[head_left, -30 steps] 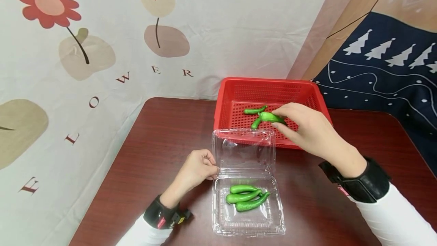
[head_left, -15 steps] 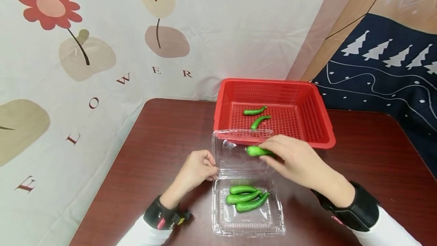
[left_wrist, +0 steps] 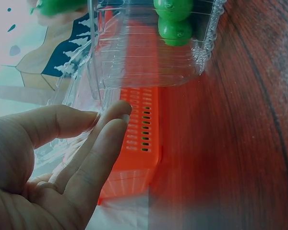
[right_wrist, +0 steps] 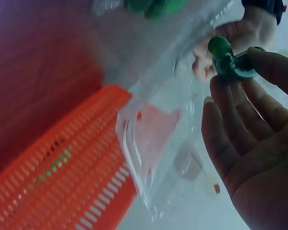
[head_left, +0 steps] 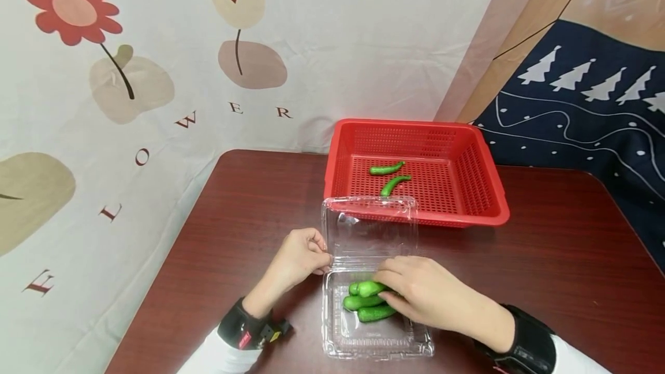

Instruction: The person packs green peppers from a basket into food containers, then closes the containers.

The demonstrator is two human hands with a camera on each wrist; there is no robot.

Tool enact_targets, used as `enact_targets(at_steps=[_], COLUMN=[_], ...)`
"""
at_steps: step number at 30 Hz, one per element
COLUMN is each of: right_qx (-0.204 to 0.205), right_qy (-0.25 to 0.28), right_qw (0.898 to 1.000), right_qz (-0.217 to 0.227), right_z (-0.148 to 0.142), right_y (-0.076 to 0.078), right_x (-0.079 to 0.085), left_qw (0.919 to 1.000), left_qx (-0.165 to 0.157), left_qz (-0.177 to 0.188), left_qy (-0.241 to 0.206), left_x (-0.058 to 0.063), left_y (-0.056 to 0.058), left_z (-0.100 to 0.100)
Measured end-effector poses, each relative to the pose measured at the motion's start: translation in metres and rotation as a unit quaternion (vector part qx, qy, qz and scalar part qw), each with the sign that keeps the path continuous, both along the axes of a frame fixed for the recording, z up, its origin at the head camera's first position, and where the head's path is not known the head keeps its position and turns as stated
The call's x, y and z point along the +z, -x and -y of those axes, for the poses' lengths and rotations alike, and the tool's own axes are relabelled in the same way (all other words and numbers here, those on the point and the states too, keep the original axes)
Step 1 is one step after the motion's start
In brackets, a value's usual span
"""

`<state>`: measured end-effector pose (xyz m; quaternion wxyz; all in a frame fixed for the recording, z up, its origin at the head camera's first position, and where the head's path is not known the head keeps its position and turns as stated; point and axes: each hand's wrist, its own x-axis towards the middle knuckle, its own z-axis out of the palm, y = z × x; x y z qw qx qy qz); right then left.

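Observation:
My right hand [head_left: 423, 290] holds a plump green pepper [head_left: 370, 288] over the clear plastic clamshell box [head_left: 374, 344]. In the right wrist view this curved pepper [right_wrist: 224, 61] sits between thumb and fingertips. Several green peppers [head_left: 375, 313] lie side by side in the box's base, partly covered by the right hand. The box's lid [head_left: 371, 238] stands open toward the back. At the left end of the hinge, my left hand [head_left: 301, 253] pinches the plastic edge. The left wrist view has its thumb and fingers closed on that edge, beside the box wall [left_wrist: 129, 62].
A red perforated basket [head_left: 483, 189] stands behind the box, with two green peppers [head_left: 396, 184] on its floor. The lid overlaps the basket's front in the head view. The dark red-brown table [head_left: 249, 201] meets a printed cloth [head_left: 312, 27] at its back edge.
The right hand has carried the pepper from over the basket, past the lid, down to the box base. The left hand has stayed at the hinge.

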<state>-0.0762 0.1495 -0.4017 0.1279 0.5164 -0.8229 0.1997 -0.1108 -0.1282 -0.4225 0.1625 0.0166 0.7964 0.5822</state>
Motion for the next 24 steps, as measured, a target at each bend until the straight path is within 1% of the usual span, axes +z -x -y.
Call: enact_targets(at_steps=[8, 15, 18, 24], right_qx=[0.022, 0.045, 0.047, 0.052], right_qy=[-0.046, -0.074, -0.081, -0.089], right_qw=[0.999, 0.996, 0.995, 0.994], right_qz=[-0.009, 0.033, 0.043, 0.023], right_z=[0.009, 0.012, 0.012, 0.014], right_y=[-0.015, -0.021, -0.022, -0.024], right_x=[-0.011, -0.018, -0.020, -0.026], left_qw=[1.0000, 1.0000, 0.9999, 0.9999], left_qx=[0.000, 0.004, 0.004, 0.004], left_qz=[0.000, -0.001, 0.001, 0.005], left_qy=[-0.002, -0.009, -0.010, -0.016], left_x=[0.001, 0.002, 0.003, 0.003], left_y=[0.000, -0.002, -0.002, -0.002], left_z=[-0.001, -0.002, -0.002, -0.002])
